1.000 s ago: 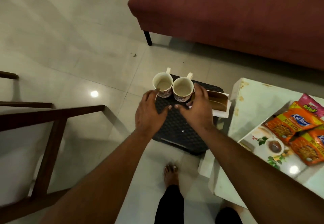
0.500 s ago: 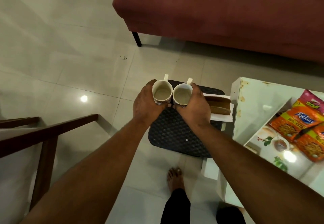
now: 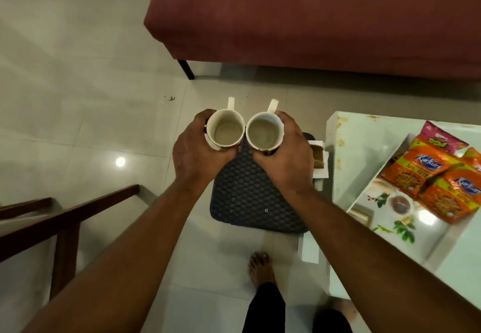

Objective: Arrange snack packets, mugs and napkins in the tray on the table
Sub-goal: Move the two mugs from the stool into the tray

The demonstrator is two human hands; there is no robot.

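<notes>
— Left hand [image 3: 197, 150] first: what has it got?

— Its fingers and thumb curl round the left mug [image 3: 226, 133], gripping the side. The right hand [image 3: 286, 155] grips the right mug [image 3: 264, 132] the same way. Both mugs are upright, rims nearly touching, handles pointing away from the person.

— Anything in them?

— From the head view they look empty, pale inside.

— Are they standing on something?

— They are over the far edge of a dark woven pad [image 3: 250, 200], but I cannot tell whether their bases touch it.

— And the tray?

— The tray [image 3: 369, 194] is well to the right, on the pale table [image 3: 364, 134]. It is white with a flower and teacup print.

— What is in it?

— Snack packets [image 3: 426, 174], orange ones and a pink one, overlapping in its far right part.

— Napkins?

— The white napkins [image 3: 319, 174] lie just beside the pad, between it and the table, partly hidden behind the right hand. Something brown lies on top of them.

— What else is around?

— A maroon sofa [image 3: 312, 20] behind, a wooden frame [image 3: 65, 218] at the left, and one bare foot [image 3: 261, 267] on the tiled floor [image 3: 91, 85] below the pad.
</notes>
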